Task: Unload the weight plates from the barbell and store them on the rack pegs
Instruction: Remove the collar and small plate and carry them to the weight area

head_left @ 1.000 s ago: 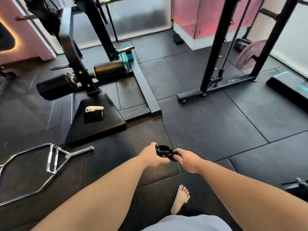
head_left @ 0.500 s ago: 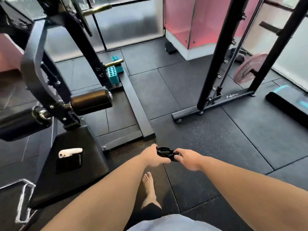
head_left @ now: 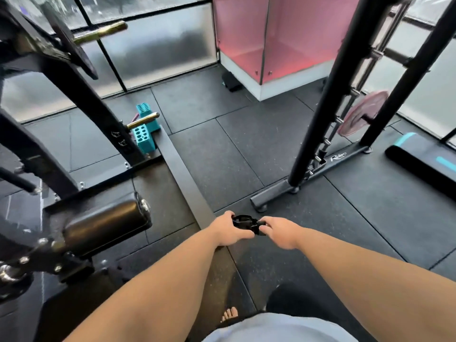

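the left hand [head_left: 228, 229] and the right hand [head_left: 280, 232] both pinch the small black clip [head_left: 244, 223] low in the middle of the frame, and the person should hold it tight and set it down somewhere safe before reaching for a plate like the pink plate [head_left: 362, 112] at the right.

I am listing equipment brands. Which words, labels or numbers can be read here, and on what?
"R...": white script logo on the rack base; the other letters are blurred.
Two white marks on the left machine's post: too small to read.
No other text shows.
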